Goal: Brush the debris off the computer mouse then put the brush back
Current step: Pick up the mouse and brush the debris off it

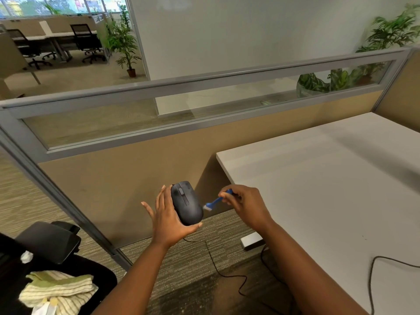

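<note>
A dark grey wired computer mouse [186, 202] is held up in the air left of the desk, top side facing me. My left hand [169, 220] cradles it from the left and below, thumb under its rear end. My right hand [246, 204] pinches the handle of a small blue brush [216, 201]. The brush's white bristles touch the mouse's right side. The mouse's black cable [212, 260] hangs down toward the carpet.
A white desk [329, 189] fills the right, with a black cable [372, 276] lying near its front. A tan partition [136, 169] with a glass strip stands behind. A black office chair [48, 242] carrying striped cloths [59, 289] sits lower left.
</note>
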Motion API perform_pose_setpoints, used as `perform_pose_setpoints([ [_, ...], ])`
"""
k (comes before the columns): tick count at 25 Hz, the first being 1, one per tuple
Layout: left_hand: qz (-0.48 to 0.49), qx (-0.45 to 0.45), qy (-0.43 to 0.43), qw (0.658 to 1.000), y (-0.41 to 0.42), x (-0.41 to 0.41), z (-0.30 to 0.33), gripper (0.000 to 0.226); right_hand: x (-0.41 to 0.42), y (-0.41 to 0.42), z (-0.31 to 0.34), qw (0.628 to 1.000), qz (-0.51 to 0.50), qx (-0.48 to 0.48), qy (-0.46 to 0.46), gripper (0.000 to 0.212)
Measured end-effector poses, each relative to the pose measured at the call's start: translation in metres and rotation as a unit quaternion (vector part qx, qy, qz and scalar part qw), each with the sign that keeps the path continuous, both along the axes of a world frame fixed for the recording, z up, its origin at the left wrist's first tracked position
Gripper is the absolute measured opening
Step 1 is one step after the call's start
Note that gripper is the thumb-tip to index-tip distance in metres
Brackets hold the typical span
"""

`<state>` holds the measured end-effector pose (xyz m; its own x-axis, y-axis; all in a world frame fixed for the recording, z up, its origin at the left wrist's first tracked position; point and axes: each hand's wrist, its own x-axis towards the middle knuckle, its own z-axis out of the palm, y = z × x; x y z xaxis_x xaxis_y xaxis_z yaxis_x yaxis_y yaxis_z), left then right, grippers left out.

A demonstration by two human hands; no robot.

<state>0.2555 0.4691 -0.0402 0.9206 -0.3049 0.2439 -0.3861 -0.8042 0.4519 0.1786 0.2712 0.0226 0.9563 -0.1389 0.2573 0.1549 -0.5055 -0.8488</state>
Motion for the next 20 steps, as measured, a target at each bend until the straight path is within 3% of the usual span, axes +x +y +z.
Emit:
perform_pose_setpoints([
  [4, -0.016, 0.017, -0.003, 1.0, -0.001, 0.001, 0.002, 0.129, -0.001, 0.008, 0.001, 0.995, 0.083, 0.055, 0.019, 0.013],
  [12, -0.027, 0.028, 0.009, 0.999, -0.001, 0.0, -0.003, 0.13, -0.002, 0.007, -0.004, 0.987, 0.124, -0.093, 0.034, 0.013],
  [15, -0.019, 0.029, 0.012, 0.999, 0.0, 0.0, -0.006, 0.131, 0.0, -0.002, 0.001, 0.986, 0.087, -0.133, 0.039, 0.014],
  [20, -0.019, 0.017, 0.018, 1.0, -0.001, -0.001, -0.004, 0.131, 0.006, -0.005, -0.002, 0.999, -0.03, -0.006, 0.029, 0.015],
])
